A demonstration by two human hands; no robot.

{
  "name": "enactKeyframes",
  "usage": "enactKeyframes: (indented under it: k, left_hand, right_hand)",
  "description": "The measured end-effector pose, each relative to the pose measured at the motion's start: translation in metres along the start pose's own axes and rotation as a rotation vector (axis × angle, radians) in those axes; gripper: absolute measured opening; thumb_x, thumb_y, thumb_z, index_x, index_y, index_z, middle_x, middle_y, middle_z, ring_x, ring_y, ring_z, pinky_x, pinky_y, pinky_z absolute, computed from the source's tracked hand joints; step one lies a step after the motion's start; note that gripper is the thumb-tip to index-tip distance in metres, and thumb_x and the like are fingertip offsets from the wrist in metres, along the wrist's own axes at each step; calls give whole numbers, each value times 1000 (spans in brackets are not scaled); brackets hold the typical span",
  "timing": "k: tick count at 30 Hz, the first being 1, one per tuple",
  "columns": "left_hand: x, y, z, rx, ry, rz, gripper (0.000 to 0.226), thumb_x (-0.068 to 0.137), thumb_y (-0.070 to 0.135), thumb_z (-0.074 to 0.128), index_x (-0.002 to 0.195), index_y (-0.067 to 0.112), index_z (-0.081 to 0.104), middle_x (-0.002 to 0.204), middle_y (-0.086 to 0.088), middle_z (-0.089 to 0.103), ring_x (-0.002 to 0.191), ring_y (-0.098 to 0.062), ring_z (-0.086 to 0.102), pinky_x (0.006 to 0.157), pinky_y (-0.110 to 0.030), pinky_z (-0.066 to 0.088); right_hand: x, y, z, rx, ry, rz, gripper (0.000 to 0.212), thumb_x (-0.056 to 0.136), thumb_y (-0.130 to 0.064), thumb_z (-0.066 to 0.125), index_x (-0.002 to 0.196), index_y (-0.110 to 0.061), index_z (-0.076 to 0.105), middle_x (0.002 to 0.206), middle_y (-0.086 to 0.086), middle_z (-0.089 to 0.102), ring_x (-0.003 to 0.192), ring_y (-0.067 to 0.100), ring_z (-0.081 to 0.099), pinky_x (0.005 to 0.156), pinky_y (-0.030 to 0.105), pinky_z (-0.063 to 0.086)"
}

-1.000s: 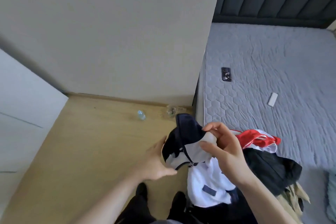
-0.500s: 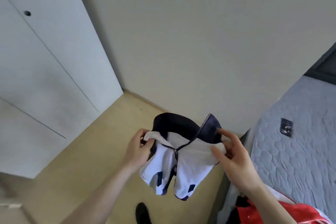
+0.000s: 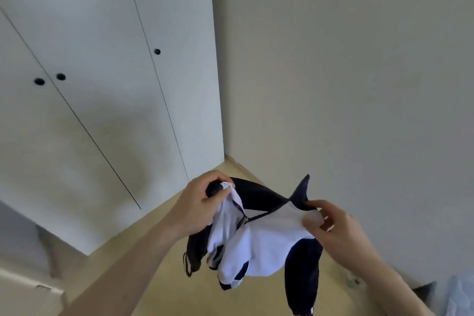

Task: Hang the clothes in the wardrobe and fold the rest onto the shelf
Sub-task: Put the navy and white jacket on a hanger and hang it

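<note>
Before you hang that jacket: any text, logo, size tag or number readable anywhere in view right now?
None readable.
The navy and white zip-up jacket shows no print or tag.
The white wardrobe doors carry only round dark pull holes, no lettering.

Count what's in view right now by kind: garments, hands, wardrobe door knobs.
Garments: 1, the navy and white zip jacket, held up by both hands.
Hands: 2, left hand, right hand.
Wardrobe door knobs: 3.
Total: 6
</note>
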State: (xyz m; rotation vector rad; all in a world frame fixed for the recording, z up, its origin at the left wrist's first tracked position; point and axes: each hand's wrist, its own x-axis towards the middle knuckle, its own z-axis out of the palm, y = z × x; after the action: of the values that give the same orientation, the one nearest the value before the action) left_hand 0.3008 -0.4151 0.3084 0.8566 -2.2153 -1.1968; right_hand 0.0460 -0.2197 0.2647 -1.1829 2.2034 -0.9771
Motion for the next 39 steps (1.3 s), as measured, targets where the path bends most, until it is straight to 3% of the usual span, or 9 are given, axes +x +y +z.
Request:
enactKeyframes:
  k: [5,9,11,13,16,19,26,31,39]
  left_hand:
    - [27,0,-58,97,-80,122,16,98,14,61,100,27,70,99,18,67,99,-8,64,85,-11,43]
    - [55,-9,-95,133,-89,139,18,97,17,67,97,35,71,97,15,65,94,-9,63,82,-12,43]
    - [69,-16,-111,167,-101,150,21,95,20,68,94,40,70,95,17,63,90,-9,62,79,-13,42]
    - [81,-24,-126,205,-104,156,25,94,20,68,93,45,68,95,18,61,88,-8,61,77,-12,42]
    - [101,-39,-154,245,-68,132,21,94,20,67,94,41,70,97,15,61,92,-11,62,80,-20,47]
    - [121,-54,-184,229,-10,76,15,93,24,68,94,39,71,97,14,61,93,-10,62,80,-15,45]
    - [153,-109,-276,305,299,-172,25,83,40,80,102,46,65,98,20,60,76,-11,61,70,-20,51]
    - [151,-161,-337,379,332,-350,19,87,43,75,103,43,64,93,22,61,68,-8,61,61,-17,50]
    - [170,-242,-468,564,503,-561,53,88,38,73,135,32,48,128,9,47,92,-16,61,89,-33,50]
  right_hand:
    - [52,-51,53,-153,-117,-127,92,69,-61,75,147,-48,28,136,-29,29,125,4,44,91,24,43]
    - [101,-99,91,-165,-202,-336,114,60,-73,76,148,-67,3,145,-50,-1,140,-7,13,102,29,33]
    - [128,-123,109,-170,-234,-428,121,58,-81,75,151,-64,0,152,-49,-2,142,-14,9,105,27,31]
    - [156,-147,127,-190,-305,-490,113,60,-89,68,154,-58,13,155,-40,25,144,-10,22,107,27,35]
    - [198,-179,157,-79,-487,-452,41,81,-69,66,112,-43,63,103,-26,68,90,3,63,80,33,54]
    - [237,-202,180,-12,-524,-503,42,95,-48,59,68,-20,45,60,-15,47,56,10,37,57,26,33]
    - [323,-260,217,104,-508,-598,43,100,-36,56,68,-16,36,61,-5,30,59,8,27,55,20,27]
    - [370,-309,250,138,-511,-681,39,99,-32,56,72,-9,38,67,9,33,61,9,27,56,22,25]
    - [414,-369,301,97,-433,-727,31,99,-29,54,72,-16,48,59,-9,36,52,9,30,52,18,29]
